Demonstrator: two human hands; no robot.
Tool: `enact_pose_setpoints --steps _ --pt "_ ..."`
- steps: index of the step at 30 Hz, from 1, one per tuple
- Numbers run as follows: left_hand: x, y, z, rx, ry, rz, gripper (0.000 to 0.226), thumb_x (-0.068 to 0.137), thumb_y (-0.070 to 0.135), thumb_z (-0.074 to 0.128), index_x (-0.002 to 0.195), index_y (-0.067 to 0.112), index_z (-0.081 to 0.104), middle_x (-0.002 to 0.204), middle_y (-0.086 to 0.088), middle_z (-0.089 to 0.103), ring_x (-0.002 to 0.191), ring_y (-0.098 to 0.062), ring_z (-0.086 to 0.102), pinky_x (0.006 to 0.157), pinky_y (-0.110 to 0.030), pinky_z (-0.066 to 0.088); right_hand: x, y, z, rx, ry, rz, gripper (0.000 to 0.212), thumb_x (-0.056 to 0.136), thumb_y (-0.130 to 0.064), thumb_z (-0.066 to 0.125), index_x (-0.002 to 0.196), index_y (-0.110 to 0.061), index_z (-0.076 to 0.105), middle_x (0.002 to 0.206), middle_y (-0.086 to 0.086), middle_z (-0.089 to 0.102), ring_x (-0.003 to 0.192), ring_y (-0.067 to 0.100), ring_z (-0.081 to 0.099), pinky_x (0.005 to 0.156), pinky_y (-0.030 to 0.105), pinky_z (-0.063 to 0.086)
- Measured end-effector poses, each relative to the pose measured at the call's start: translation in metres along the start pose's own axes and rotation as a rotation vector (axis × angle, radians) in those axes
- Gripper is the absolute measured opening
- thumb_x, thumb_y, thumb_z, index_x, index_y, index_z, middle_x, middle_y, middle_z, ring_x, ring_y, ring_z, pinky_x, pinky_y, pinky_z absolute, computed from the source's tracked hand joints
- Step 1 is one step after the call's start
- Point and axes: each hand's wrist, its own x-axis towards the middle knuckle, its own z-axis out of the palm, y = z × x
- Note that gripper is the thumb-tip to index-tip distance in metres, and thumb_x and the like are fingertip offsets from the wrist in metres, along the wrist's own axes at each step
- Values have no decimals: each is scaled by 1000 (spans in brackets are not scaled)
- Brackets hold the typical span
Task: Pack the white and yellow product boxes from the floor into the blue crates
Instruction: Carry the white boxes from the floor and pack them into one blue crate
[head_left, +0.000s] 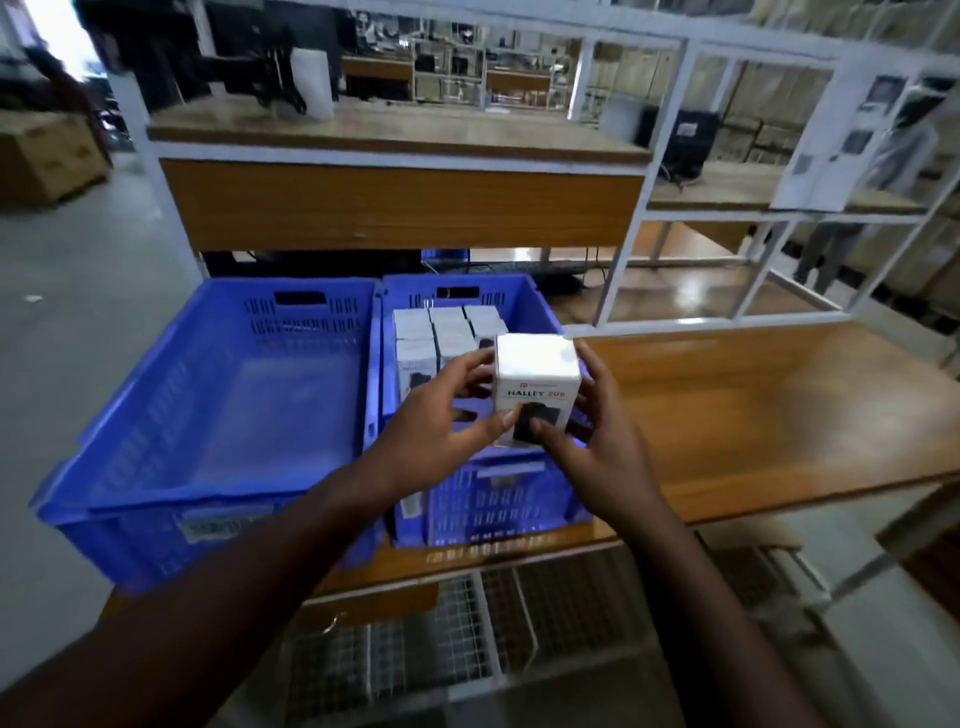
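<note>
Hiding the right crate (524, 306) interior: hands (447, 415), held box (535, 384).

The left crate (218, 395) lay open from above. Packed boxes (447, 327) filled the right crate's (524, 306) far end. A shelf (400, 202) overhung behind both.

Two blue crates (218, 395), one held box (535, 384).

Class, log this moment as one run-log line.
phase: placing | held: white box in left hand and right hand | over: right crate, partly filled | left crate: no boxes visible
</note>
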Motion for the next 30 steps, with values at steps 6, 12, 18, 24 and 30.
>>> enact_pose_setpoints --steps 6,12,18,24,30 --pt "88 -59 -21 26 -156 -159 72 79 40 81 141 35 44 138 6 59 124 -9 60 97 -43 57 97 31 10 -256 -119 -4 96 75 -20 91 152 -33 35 137 -7 57 118 13 62 88 28 57" --pt "114 -102 -28 682 -457 -356 79 86 53 72 150 20 40 148 -2 51 127 -26 56 100 -42 52 150 67 28 -599 -325 218 77 68 -22 91 123 -24 37 107 5 64 94 28 66 73 44 57" --pt "98 -101 -6 795 -843 -396 61 91 66 58 123 16 64 118 -7 65 108 -28 61 94 -39 49 159 107 48 -789 -457 274 72 72 -23 85 122 -16 34 115 20 66 103 39 66 71 39 47" --pt "114 -100 7 897 -677 -403 67 88 57 67 136 12 55 135 -12 60 116 -34 59 97 -44 51 174 129 53 -802 -417 266 66 80 -20 77 129 -13 34 111 22 68 102 40 68 72 37 46" --pt "128 -124 18 939 -528 -469 110 81 54 76 160 13 12 169 -11 -3 153 -36 15 119 -51 31 193 145 54 -761 -343 307 68 86 -23 71 142 -22 33 110 16 66 95 34 65 67 35 51"
